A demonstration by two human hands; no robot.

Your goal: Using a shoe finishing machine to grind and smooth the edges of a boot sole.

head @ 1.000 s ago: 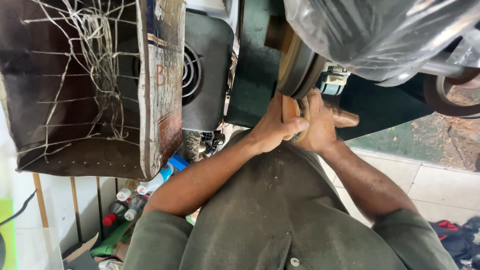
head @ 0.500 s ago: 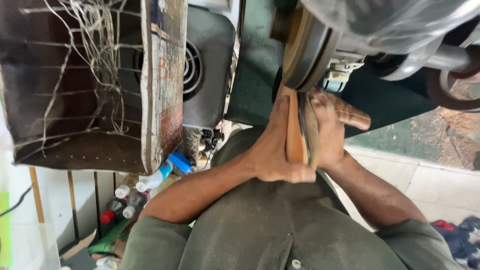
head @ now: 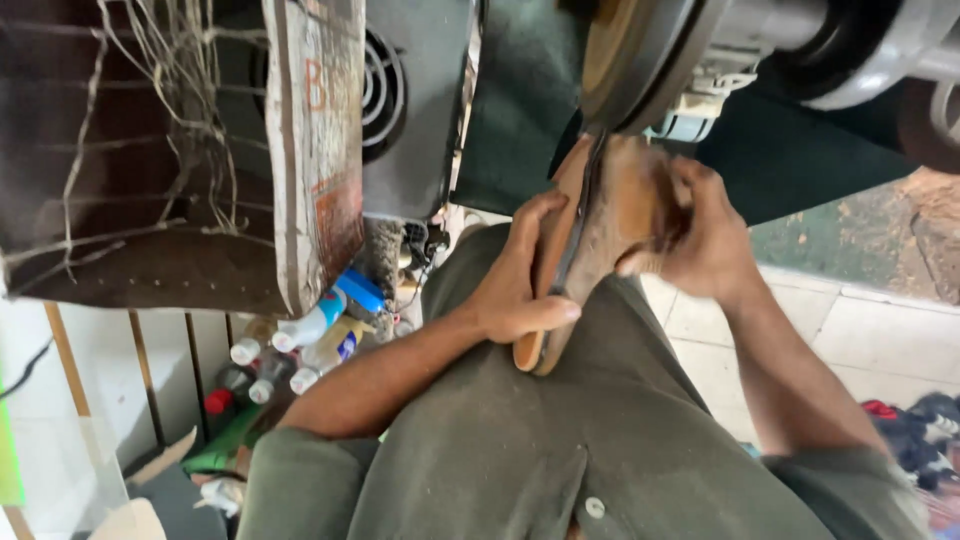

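I hold a tan shoe sole (head: 607,225) edge-on between both hands. My left hand (head: 520,280) grips its near end and left side, thumb across the heel. My right hand (head: 695,225) wraps its right side near the toe. The sole's far end touches the rim of a round grinding wheel (head: 625,55) on a motor shaft (head: 790,30). My olive shirt (head: 560,440) fills the bottom of the view.
A worn brown open box with loose strings (head: 150,150) hangs at the left. A dark fan housing (head: 405,100) sits behind it. Several small bottles (head: 300,340) lie below. Pale floor tiles (head: 860,330) and a cloth pile (head: 915,430) are at the right.
The sole and both hands have shifted lower and closer in view, the sole now shows more of its length, and its far end stays against the wheel.
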